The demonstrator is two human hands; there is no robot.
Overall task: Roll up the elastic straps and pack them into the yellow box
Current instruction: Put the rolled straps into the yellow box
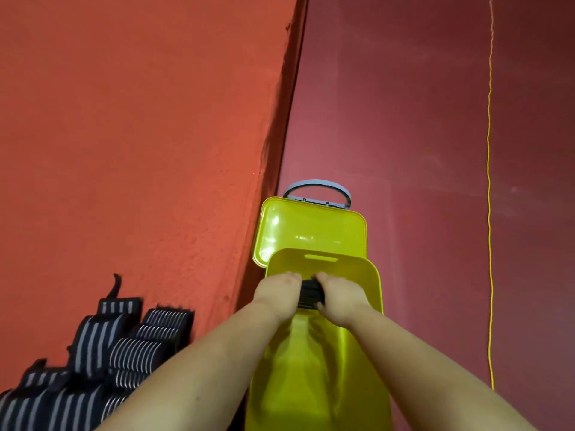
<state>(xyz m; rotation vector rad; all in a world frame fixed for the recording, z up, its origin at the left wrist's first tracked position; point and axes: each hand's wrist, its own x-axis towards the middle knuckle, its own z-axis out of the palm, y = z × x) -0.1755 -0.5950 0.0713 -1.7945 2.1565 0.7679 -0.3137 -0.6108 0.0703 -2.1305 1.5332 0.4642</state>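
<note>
Left hand: the left hand (275,292) is curled round the left end of a dark rolled strap (310,293), fingers tucked over its far side.
Right hand: the right hand (337,295) grips the right end of the same roll, thumb side toward the other hand; both forearms reach in from below.
Rolled strap: it sits between the two hands, held over the far end of the yellow box's body, inside or just above it; I cannot tell whether it touches the bottom.
Yellow box: the yellow box (326,384) stands open on the dark red surface (420,213), its long body running toward the person, a slot handle cut in the far wall.
Lid: the lid (311,228) is swung back beyond the body, its shiny inside facing up, a grey carry handle (317,185) at its far edge.
Loose straps: a pile of black straps with pale stripes (102,353) lies to the left on the orange mat (140,135), well apart from the box.
Cord: a thin yellow cord (489,213) runs along the surface on the right.
</note>
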